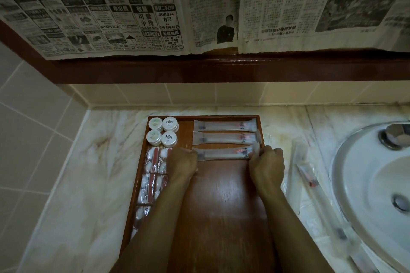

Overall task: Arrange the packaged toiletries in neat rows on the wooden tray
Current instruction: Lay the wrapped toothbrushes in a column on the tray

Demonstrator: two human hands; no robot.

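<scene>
Head view: wooden tray holds three long sachets, four round tubs; left hand, right hand pinch third sachet.

Marble-patterned surface, cream with brown veining, running into a corner of pale square wall tiles on the left and a low beige tiled backsplash behind. Above the backsplash, dark reddish-brown wooden frame, with sheets of black-and-white newspaper hung over the area above it, lower edges overlapping the wood. At right, white round sink basin set into the surface, with a metal tap base at its rim and a drain fitting inside; dim, warm lighting throughout.
</scene>
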